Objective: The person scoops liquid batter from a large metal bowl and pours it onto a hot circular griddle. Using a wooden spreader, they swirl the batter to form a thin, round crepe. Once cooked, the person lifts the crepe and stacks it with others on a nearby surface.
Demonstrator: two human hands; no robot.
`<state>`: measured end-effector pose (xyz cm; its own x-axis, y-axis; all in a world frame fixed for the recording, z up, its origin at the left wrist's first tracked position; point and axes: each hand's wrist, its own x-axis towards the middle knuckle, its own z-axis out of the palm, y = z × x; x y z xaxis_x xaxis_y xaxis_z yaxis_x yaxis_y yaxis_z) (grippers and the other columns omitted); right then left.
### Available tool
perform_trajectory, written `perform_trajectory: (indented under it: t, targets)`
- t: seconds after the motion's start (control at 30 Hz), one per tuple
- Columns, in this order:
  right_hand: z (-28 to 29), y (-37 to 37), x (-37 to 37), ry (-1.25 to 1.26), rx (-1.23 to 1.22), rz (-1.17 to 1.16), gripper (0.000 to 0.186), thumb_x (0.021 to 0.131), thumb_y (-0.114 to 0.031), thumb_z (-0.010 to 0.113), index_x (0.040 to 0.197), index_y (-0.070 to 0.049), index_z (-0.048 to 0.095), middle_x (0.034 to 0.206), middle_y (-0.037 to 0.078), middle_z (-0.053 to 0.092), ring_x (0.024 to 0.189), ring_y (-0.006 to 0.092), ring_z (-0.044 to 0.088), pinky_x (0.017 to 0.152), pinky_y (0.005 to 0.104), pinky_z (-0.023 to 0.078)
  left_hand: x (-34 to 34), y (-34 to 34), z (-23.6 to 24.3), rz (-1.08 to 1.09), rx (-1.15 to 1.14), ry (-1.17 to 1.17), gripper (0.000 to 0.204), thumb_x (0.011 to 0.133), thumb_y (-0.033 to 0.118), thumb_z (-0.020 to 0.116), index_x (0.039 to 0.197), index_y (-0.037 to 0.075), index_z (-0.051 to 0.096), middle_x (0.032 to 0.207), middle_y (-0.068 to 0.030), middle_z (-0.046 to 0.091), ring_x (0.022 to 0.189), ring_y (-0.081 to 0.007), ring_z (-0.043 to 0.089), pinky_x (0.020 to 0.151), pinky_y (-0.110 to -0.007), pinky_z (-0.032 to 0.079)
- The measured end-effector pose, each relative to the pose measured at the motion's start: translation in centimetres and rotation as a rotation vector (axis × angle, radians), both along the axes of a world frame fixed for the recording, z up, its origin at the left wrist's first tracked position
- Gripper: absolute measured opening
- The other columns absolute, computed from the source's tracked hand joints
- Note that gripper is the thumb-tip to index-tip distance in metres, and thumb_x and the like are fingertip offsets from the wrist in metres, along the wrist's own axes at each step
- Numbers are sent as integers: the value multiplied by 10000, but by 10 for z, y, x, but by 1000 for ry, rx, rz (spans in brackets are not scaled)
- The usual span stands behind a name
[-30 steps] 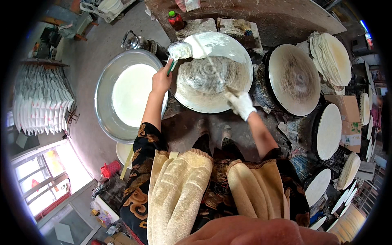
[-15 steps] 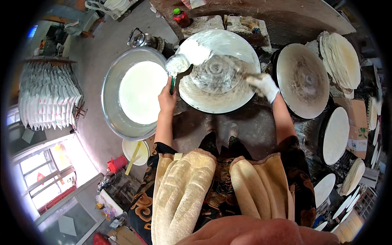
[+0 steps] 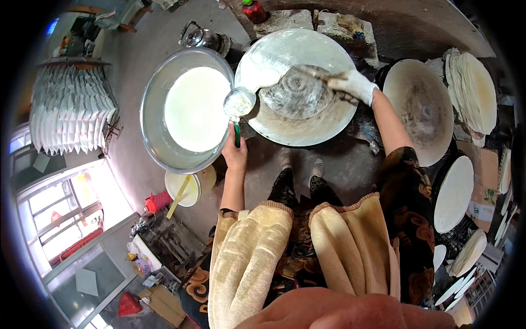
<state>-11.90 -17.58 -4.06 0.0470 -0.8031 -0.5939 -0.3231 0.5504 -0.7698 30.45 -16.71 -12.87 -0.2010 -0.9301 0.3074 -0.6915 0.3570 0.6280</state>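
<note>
My left hand point(image 3: 235, 153) is closed round the green handle of a metal ladle point(image 3: 239, 104). The ladle's bowl, coated with white batter, is over the gap where the big metal basin point(image 3: 156, 140) and the round griddle point(image 3: 307, 131) almost meet. White batter point(image 3: 205, 109) lies in the basin. On the griddle, a pale layer covers the far and left parts, around a greyish, streaked middle. Over the griddle's right side, my right hand point(image 3: 353, 86), in a white glove, grips a wooden spreader point(image 3: 313, 71). Motion blurs the spreader, and its lower end is unclear.
A second griddle point(image 3: 419, 109) stands to the right, with a stack of thin round flatbreads point(image 3: 474, 93) beyond it. More pale rounds point(image 3: 453, 194) lie nearer. A kettle point(image 3: 201, 38) is behind the basin, a white bucket point(image 3: 189, 189) in front. A red jar point(image 3: 253, 11) stands at the back.
My right hand has swept away from me across the griddle's right side with the spreader. The ladle has drawn back from the griddle's left edge. The whole view has shifted slightly.
</note>
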Motion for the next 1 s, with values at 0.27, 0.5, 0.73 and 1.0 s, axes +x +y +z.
perform_trajectory:
  t: [0.27, 0.5, 0.73, 1.0]
  targets:
    - [6, -28, -29, -39, -5, 147, 474, 845, -334, 658, 1218, -46, 605, 598, -15, 535, 417, 41, 422, 355, 205, 301, 8, 50, 3, 36, -43, 10, 607, 755, -36, 634, 1335, 78, 497, 956, -212, 640, 795, -344, 643, 705, -371, 519]
    - [16, -51, 4, 2, 129, 397, 470, 840, -334, 669, 1197, -33, 621, 618, 0, 580, 435, 50, 424, 384, 227, 345, 5, 82, 21, -119, 9, -32, 633, 709, -47, 669, 1309, 101, 532, 762, -135, 579, 666, -311, 600, 608, -373, 499]
    - [15, -86, 3, 87, 50, 292, 424, 812, -305, 695, 1157, -64, 651, 651, -7, 581, 495, 70, 468, 420, 239, 362, -4, 67, 43, -40, -327, 111, 486, 725, -42, 679, 1201, -10, 588, 894, -153, 664, 757, -269, 668, 700, -312, 531]
    - [-7, -36, -45, -101, 24, 372, 551, 812, -376, 696, 1241, -45, 595, 627, -2, 558, 479, 79, 478, 387, 225, 350, 64, 8, 66, 598, 333, 1383, 160, 900, 53, 542, 1037, 12, 469, 637, -1, 441, 498, -75, 428, 382, -204, 345]
